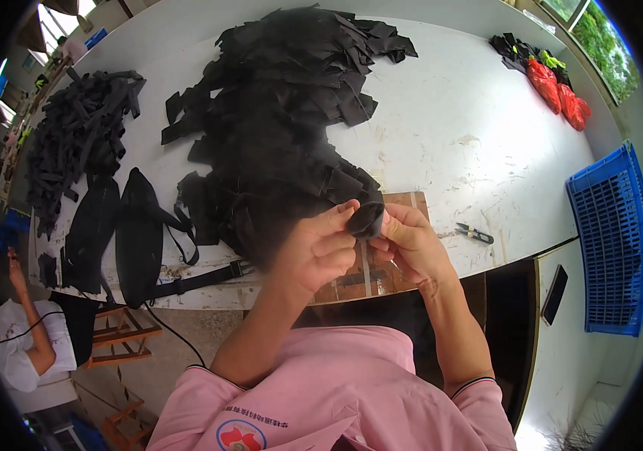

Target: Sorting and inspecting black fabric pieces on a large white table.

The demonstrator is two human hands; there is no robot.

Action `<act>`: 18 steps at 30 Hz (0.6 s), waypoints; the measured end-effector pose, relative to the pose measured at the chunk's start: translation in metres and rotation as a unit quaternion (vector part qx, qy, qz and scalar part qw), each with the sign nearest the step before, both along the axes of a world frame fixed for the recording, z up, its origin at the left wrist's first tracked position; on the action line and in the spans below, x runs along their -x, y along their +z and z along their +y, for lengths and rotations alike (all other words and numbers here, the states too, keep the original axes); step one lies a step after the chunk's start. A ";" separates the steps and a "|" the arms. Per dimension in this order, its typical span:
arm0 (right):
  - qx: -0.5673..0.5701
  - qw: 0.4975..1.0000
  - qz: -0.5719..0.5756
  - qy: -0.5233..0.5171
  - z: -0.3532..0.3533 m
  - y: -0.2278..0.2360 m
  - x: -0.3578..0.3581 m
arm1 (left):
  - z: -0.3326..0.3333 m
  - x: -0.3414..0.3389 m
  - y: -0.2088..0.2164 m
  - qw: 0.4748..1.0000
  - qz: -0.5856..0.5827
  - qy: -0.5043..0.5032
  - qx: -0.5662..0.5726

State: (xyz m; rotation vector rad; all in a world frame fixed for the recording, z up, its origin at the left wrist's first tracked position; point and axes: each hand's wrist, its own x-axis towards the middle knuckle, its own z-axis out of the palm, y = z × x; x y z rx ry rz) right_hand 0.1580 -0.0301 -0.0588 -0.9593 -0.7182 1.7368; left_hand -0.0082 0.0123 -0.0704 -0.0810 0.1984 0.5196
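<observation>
Between my two hands, above the table's near edge, I hold a small black fabric piece (367, 220), bent into a loop or tube. My left hand (326, 244) pinches its left side between thumb and fingers. At the other side my right hand (414, 240) grips it, thumb on the cloth and fingers curled beneath. Just beyond my hands spreads a large heap of flat black fabric pieces (284, 83). A brown wooden board (347, 283) lies under my hands at the edge. To the right of my right hand rest small black-handled thread snips (475, 233).
Black strips (81, 128) are piled at the far left, near dark pouch-like pieces (139, 233) and a buckled strap (197, 281). Red plastic bags (554, 89) sit far right. A blue crate (613, 240) and a phone (554, 295) are at right. Another person (24, 338) is at lower left.
</observation>
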 end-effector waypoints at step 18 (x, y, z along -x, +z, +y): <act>-0.091 0.992 -0.085 0.033 0.010 -0.010 -0.006 | -0.018 -0.010 0.026 0.748 0.425 0.214 -0.463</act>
